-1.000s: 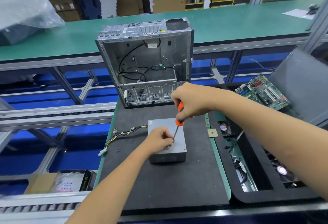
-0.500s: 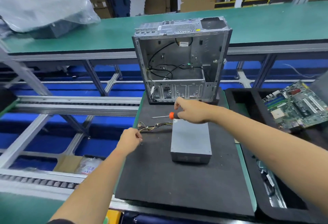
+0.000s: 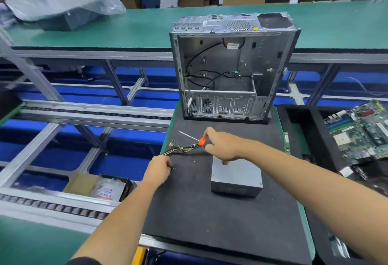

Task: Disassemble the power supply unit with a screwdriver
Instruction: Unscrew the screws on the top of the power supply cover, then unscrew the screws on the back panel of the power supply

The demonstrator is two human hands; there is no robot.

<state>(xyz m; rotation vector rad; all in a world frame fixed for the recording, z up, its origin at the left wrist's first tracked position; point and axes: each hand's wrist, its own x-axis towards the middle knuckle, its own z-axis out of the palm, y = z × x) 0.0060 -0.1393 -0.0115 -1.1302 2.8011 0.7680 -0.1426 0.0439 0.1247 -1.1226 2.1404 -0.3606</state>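
the grey rectangular metal power supply unit [image 3: 236, 177] lies flat on the black foam mat [image 3: 195, 212] of the bench, just under and toward the person from the right hand [image 3: 222, 146], whose lower fingers appear to touch its far edge. the orange-handled screwdriver with a thin steel shaft [image 3: 198, 140] is gripped in that right hand, its shaft pointing away to the left above the mat. the left hand [image 3: 158, 169] is curled over the mat's left edge and seems to pinch something small and dark, perhaps a screw; what it is cannot be told. a slip is judged possible: the small piece could be dropped off the mat's edge beside the left hand and lost among the grey aluminium conveyor rails [image 3: 88, 115] below. the bundle of yellow and black wires [image 3: 181, 149], running from the unit between the two hands, could be snagged by the screwdriver tip or by the left hand, so that the unit is dragged askew. beyond the right hand the open silver computer case [image 3: 233, 67] stands upright on the mat, limiting room to swing the tool. to the right of the right arm a green motherboard [image 3: 361, 132] rests in a black foam tray [image 3: 302, 121]. left of and below the left hand an open cardboard box [image 3: 98, 187] sits under the rails.
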